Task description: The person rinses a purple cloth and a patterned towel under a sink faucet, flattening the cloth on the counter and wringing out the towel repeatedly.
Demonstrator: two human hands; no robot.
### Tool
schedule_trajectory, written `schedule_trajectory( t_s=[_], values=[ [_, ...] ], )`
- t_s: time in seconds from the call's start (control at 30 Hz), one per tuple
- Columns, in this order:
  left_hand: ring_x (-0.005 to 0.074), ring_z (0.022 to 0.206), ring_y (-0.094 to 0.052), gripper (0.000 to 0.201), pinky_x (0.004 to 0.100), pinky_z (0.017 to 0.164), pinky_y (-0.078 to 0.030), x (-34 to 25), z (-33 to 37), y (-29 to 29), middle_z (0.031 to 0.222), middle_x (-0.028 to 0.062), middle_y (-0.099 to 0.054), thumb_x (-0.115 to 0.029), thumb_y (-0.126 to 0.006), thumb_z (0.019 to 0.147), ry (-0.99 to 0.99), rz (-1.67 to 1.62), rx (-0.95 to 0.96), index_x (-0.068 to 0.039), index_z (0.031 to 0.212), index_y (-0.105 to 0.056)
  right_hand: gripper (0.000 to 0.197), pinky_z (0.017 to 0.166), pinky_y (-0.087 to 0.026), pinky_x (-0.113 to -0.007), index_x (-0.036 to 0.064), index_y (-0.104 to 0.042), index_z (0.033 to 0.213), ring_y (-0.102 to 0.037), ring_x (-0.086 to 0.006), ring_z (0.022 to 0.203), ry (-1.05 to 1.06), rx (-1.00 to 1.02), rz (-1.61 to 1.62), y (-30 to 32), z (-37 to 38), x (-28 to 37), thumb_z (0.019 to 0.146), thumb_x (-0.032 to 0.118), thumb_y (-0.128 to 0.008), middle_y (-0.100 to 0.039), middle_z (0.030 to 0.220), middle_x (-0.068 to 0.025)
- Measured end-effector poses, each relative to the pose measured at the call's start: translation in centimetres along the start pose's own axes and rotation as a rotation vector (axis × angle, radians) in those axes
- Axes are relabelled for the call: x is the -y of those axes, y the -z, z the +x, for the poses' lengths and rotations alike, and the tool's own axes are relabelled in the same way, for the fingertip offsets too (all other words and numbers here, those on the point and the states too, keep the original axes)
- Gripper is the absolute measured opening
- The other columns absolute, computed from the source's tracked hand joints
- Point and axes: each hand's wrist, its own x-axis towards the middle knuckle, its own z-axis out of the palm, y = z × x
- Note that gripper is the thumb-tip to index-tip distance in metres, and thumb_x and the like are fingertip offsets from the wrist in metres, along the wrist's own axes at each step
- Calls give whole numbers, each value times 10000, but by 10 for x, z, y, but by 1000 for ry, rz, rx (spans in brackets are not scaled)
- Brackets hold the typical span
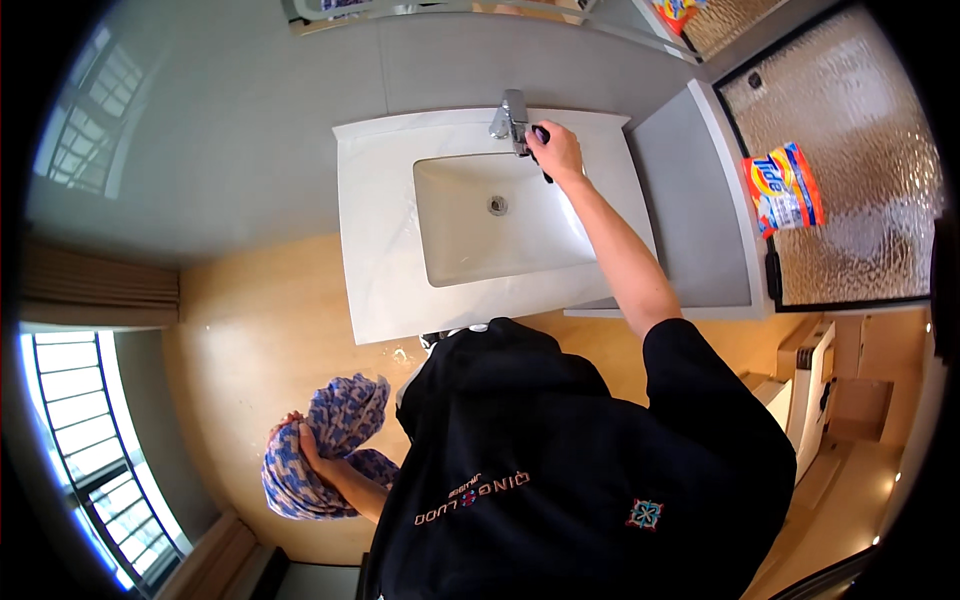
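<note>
My left hand (307, 447) is closed on a bunched cloth (345, 415) with a blue and pinkish pattern. The cloth hangs in folds at my left side, away from the washbasin. At the back of the counter, my right hand (558, 150) is beside the chrome faucet (515, 120), its fingers curled around a slim black object (546, 172). What kind of object this is I cannot make out. Whether the fingertips also touch the faucet is hard to tell. Below the faucet lies the white rectangular basin (465, 245), with a round drain (497, 205) in its floor.
A white countertop (380, 260) surrounds the basin, with a grey wall (280, 110) behind it. On the right, an orange detergent bag (783, 190) sits on a ledge by a textured glass panel (870, 160). A barred window (90, 420) is at the left, over a tan floor (230, 340).
</note>
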Motion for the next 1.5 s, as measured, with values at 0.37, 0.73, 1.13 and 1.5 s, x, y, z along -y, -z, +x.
schedule_trajectory(
  t_s=[0.37,0.73,1.13,1.5],
  values=[
    [217,1109,-575,333,338,1084,-400,-13,2,-10,1099,93,-610,-72,-696,832,-15,-52,178,-96,1141,-574,356,751,-588,-424,146,-730,1080,-721,-343,798,-317,420,-182,-9,-127,-96,778,330,-695,-732,961,-169],
    [217,1164,-581,359,329,1087,-393,-11,3,-7,1199,90,-645,-226,-679,887,-87,150,51,-72,1211,-651,941,437,-536,-388,39,-215,1554,-641,-265,497,-575,897,74,-83,-107,-117,771,194,-714,-684,911,-238],
    [200,1171,-547,329,334,1094,-365,-65,-37,-84,1165,72,-610,-221,-626,918,-118,304,-65,-62,1206,-607,1109,447,-536,-391,86,166,1548,-628,-250,498,-725,913,330,-193,-94,-106,830,181,-673,-671,786,-192],
    [214,1148,-564,360,348,1096,-378,-78,-36,-106,1152,85,-607,-149,-690,880,-71,411,-45,-64,1211,-577,1164,760,-559,-445,-86,181,1493,-694,-401,836,-573,1003,62,-215,-105,-69,809,311,-673,-706,967,-273]
  ],
)
